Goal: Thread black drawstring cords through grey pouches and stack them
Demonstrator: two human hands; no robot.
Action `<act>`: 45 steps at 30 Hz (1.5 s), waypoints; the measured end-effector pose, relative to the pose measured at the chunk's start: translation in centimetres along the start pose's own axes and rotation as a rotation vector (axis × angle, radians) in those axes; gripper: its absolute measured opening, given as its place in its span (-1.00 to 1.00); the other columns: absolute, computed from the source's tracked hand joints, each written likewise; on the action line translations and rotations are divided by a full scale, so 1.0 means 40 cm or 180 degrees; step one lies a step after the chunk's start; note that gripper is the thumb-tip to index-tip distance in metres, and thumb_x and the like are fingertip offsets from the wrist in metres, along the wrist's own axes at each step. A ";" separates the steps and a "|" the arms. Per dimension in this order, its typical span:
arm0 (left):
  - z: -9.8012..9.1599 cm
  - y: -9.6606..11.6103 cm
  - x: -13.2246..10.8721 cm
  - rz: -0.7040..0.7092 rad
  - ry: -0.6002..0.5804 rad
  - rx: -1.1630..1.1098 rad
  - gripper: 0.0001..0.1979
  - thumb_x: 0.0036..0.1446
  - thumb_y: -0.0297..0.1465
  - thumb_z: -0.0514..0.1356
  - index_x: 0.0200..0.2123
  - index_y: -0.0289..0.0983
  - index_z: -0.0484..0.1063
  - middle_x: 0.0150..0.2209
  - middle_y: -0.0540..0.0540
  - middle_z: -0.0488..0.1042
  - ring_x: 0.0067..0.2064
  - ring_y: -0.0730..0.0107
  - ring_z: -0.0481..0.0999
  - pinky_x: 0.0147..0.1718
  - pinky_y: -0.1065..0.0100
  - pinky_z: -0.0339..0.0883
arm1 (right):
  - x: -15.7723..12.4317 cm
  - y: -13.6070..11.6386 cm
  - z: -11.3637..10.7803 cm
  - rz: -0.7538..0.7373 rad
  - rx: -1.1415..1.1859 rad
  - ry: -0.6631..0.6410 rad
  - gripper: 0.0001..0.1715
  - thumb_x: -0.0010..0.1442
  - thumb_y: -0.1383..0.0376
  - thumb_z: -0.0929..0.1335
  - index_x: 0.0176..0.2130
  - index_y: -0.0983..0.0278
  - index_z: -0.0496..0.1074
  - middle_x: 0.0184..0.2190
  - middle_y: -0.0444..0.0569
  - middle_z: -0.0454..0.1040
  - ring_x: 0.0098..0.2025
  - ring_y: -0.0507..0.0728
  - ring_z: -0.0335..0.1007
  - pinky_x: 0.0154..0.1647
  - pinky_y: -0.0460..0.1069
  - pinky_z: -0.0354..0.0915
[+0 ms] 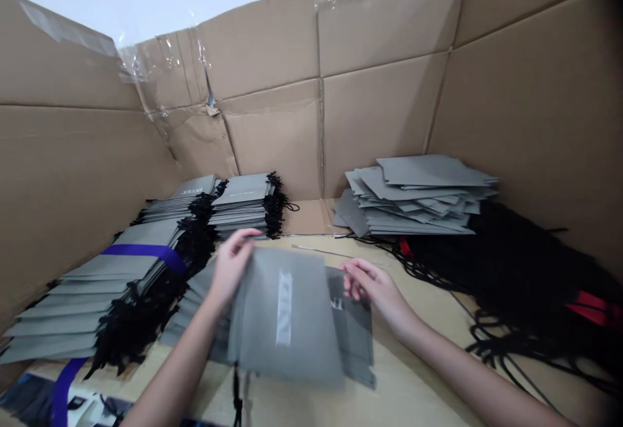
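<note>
In the middle, a flat grey pouch with white lettering is held up, blurred by motion; a black cord hangs below its lower left corner. My left hand is closed on its upper left edge. Near its upper right corner is my right hand, fingers curled together in a pinch; whatever lies between them, if anything, is too small to make out. Beneath and behind the held pouch lie more grey pouches on the table. A thin metal rod with a looped end lies just beyond the hands.
Stacks of corded grey pouches stand at the left, one wrapped with a purple band. Back right is a loose pile of grey pouches, beside bundled black cords with red ties. Tall cardboard walls enclose the table.
</note>
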State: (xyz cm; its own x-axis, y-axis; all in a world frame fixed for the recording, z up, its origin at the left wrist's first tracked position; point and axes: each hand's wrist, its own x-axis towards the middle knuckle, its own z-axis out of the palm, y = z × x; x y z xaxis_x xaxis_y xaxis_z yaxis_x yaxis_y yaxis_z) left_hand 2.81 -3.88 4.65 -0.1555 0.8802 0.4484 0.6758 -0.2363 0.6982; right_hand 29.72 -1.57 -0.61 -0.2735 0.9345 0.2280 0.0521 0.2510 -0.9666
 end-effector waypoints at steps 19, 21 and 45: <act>-0.094 -0.146 -0.126 0.0176 -0.1666 0.2000 -0.51 0.22 -0.12 -0.18 0.15 -0.10 0.15 0.21 -0.11 0.14 0.21 0.20 0.10 0.14 0.15 -0.02 | 0.035 0.036 -0.075 -0.0573 -0.2956 0.0595 -0.71 0.09 0.32 0.20 -0.19 0.26 0.40 -0.08 0.07 0.37 0.02 0.22 0.18 0.00 0.03 0.08; -0.084 -0.162 -0.125 0.0137 -0.1496 0.2089 -0.50 0.22 -0.13 -0.18 0.17 -0.14 0.13 0.20 -0.12 0.17 0.22 0.22 0.09 0.15 0.15 -0.06 | 0.053 0.068 -0.093 -0.0593 -0.3405 0.0624 -0.56 0.06 0.33 0.24 -0.03 0.32 0.34 0.06 0.16 0.24 0.14 0.28 0.02 0.09 0.07 -0.02; 0.170 0.030 -0.045 0.1144 -0.1357 0.0280 -0.47 0.16 -0.24 0.03 0.18 -0.23 0.07 0.22 -0.20 0.08 0.25 0.15 -0.04 0.16 0.06 -0.05 | 0.063 0.065 -0.126 -0.0174 -0.3631 0.0813 -0.78 0.24 0.29 0.18 -0.37 0.31 0.33 -0.37 0.09 0.44 -0.26 0.20 0.26 -0.31 0.01 0.09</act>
State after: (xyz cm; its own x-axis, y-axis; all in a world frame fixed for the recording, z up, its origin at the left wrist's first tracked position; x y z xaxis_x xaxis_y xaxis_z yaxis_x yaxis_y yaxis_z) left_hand 8.79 -2.97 0.88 0.3881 0.8433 0.3717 0.6928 -0.5329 0.4858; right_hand 33.98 2.71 -1.94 -0.1078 0.9064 0.4084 0.9137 0.2522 -0.3187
